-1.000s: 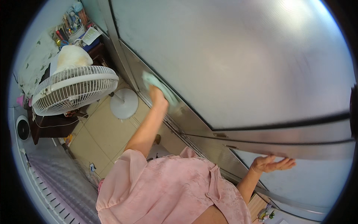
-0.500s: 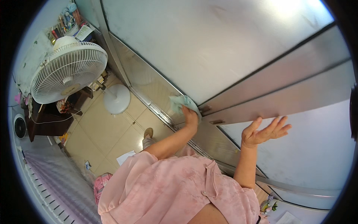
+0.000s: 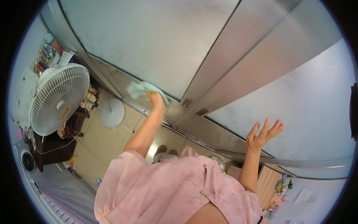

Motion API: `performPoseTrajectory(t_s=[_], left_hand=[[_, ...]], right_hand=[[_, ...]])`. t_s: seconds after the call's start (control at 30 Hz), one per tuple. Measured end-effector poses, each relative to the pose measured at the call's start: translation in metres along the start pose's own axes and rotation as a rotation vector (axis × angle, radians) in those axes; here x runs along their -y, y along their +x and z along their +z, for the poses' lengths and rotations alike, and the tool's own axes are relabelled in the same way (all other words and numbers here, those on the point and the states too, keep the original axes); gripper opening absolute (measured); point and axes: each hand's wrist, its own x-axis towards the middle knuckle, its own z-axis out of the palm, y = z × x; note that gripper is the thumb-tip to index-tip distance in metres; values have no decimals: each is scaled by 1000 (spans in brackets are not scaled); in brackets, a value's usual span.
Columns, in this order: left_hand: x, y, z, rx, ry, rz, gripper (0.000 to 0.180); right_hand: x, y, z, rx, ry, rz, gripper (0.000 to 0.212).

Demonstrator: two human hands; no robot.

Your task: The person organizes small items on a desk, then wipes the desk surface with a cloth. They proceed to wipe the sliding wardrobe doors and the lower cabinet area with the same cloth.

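A pale green cloth (image 3: 137, 89) is spread under my left hand (image 3: 154, 98), whose fingers press it to the lower edge of a frosted glass door panel (image 3: 149, 41). The cloth covers part of the metal frame there, and its far end is slightly smeared by motion. Farther right, my right hand (image 3: 263, 136) holds nothing; its fingers are spread in front of a second frosted panel (image 3: 298, 100). Whether they touch the glass I cannot tell. Between the two panels run wide metal uprights (image 3: 238, 67) with small recessed pulls (image 3: 202, 111).
A white standing fan (image 3: 59, 99) is at the left on its round base (image 3: 112, 113), beside a dark wooden stand (image 3: 56, 151). The metal door track (image 3: 167, 123) crosses the tiled floor (image 3: 100, 147). A wooden surface (image 3: 269, 183) with small items lies at the lower right.
My left hand has moved left and slightly up with the cloth along the panel's lower edge. My right hand stays spread, slightly lower. The whole view has turned.
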Motion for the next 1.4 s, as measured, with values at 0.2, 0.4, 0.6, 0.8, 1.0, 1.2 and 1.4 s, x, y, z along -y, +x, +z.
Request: performPoseTrajectory(t_s=[0.2,0.4,0.6,0.8,1.0,1.2,1.4], left_hand=[[73,-88,2,205,-205,-621,49],[-63,-63,11,185,-508,-723,41],[-129,-175,29,480,-248,88,51],[3,-160,2,632,674,1301,47],[18,-212,5,904,637,1177,39],[85,-248,59,991,525,1304,38],[193,-303,68,1099,710,1703,37]], right_hand=[[11,1,19,-115,-1,20,47],[7,-26,-4,9,-7,66,50],[17,-69,-16,85,86,234,51],[17,-86,-24,113,260,279,49],[-1,-133,-61,316,395,309,48],[-50,-174,-104,352,397,413,50],[-78,-221,-160,436,363,499,50]])
